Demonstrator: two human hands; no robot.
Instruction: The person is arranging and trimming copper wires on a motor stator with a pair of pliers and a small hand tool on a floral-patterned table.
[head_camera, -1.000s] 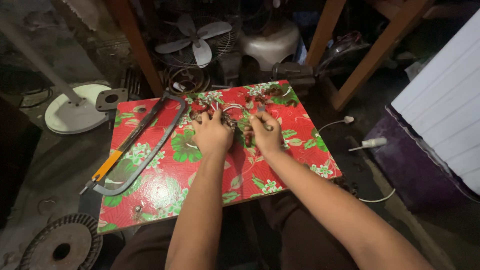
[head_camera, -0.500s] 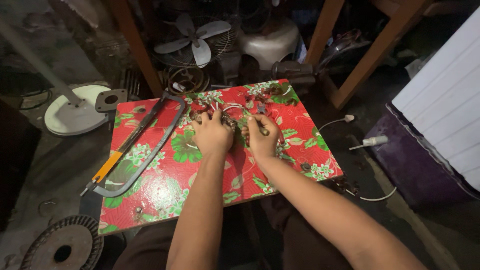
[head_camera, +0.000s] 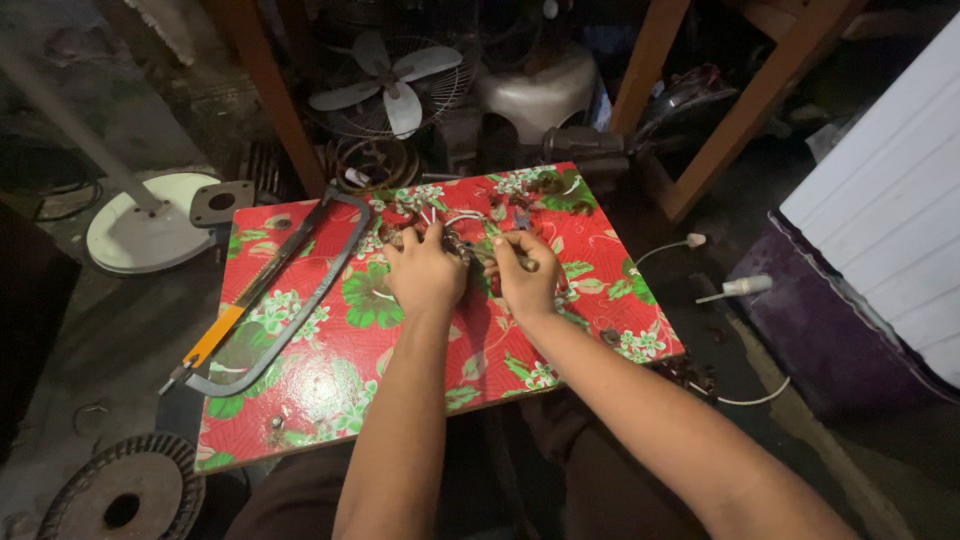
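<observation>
At the far middle of the red flowered counter, we grip a small wired part with left hand and right hand both clamped on it, mid-fiddling, judging steady fingers come next.

dim concrete floor, wooden legs, prob. cluttered

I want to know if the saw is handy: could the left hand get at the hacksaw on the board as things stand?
Probably yes. The hacksaw lies uncovered on the red floral board, beside the left hand, with bare board between them. That hand is busy on a small wired part.
</observation>
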